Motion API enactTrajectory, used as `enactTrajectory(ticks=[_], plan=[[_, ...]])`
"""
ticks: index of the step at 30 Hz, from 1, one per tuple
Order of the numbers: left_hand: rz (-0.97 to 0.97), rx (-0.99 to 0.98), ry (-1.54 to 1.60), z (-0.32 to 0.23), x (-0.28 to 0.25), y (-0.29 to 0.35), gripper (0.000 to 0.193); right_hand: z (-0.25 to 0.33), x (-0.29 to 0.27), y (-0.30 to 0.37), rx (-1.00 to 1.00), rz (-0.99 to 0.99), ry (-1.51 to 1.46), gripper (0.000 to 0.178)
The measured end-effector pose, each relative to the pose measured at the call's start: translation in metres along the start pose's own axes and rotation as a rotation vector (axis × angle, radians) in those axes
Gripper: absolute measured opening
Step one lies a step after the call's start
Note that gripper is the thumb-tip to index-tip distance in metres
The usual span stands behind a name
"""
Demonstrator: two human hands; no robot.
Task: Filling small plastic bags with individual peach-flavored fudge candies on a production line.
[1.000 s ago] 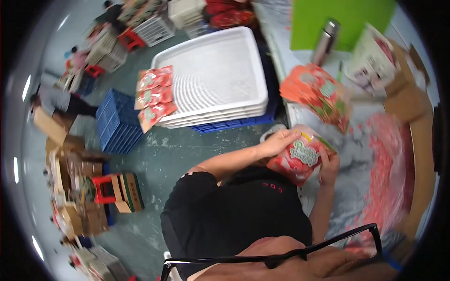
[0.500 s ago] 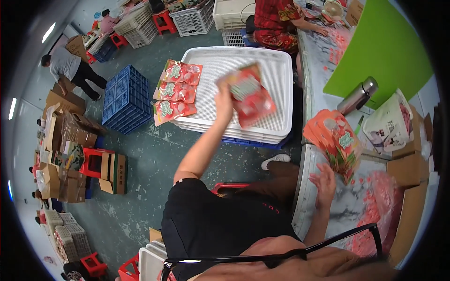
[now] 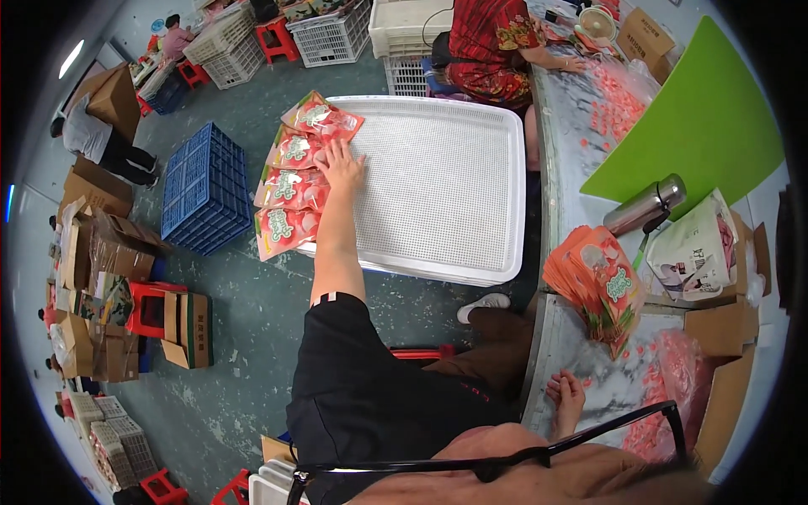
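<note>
My left hand (image 3: pixel 341 167) reaches out over the left side of a white mesh tray (image 3: pixel 438 194). Its fingers are spread and rest on the inner edge of a red-and-green pouch (image 3: pixel 296 150). Several such pouches lie in a row along that side, overhanging the tray's rim, among them a far pouch (image 3: pixel 326 119) and a near pouch (image 3: pixel 282 229). At lower right, my right hand (image 3: pixel 567 397) is at the marbled tabletop (image 3: pixel 551 337) with loosely bent fingers and nothing visible in it. Beyond it lies a fanned stack of flat pouches (image 3: pixel 596 282).
A steel flask (image 3: pixel 646 204), a white bag (image 3: pixel 694 244) and a green panel (image 3: pixel 699 118) stand on the table. Small red-wrapped pieces (image 3: pixel 661 396) lie nearer. Left of the tray are blue crates (image 3: pixel 204 189). A person in red (image 3: pixel 488 50) sits at the far end.
The pouch from my left hand now lies in the row on the tray, and that hand has moved left, its fingers spread. My right hand has drawn back from beside the pouch stack.
</note>
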State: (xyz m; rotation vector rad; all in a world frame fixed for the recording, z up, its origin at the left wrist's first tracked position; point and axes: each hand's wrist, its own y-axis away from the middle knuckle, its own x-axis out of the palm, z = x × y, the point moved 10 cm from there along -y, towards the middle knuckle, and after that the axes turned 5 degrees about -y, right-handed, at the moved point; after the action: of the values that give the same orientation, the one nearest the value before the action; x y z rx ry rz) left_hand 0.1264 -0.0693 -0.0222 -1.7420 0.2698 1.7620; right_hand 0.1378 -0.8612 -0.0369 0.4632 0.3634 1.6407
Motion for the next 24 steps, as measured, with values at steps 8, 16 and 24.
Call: enactTrajectory(ticks=[8,16,24], plan=[[0.184,0.034,-0.189,-0.024,-0.012,-0.013,0.069,0.004,-0.074,0.007,-0.198,-0.187,0.079,0.023],[-0.243,0.404,0.479,-0.159,-0.096,0.049,0.035,0.038,-0.012,0.030,-0.705,-0.324,1.317,0.067],[0.228,1.282,1.220,-0.397,-0.274,0.376,0.025,0.010,-0.043,0.043,-0.460,-0.407,1.302,0.055]])
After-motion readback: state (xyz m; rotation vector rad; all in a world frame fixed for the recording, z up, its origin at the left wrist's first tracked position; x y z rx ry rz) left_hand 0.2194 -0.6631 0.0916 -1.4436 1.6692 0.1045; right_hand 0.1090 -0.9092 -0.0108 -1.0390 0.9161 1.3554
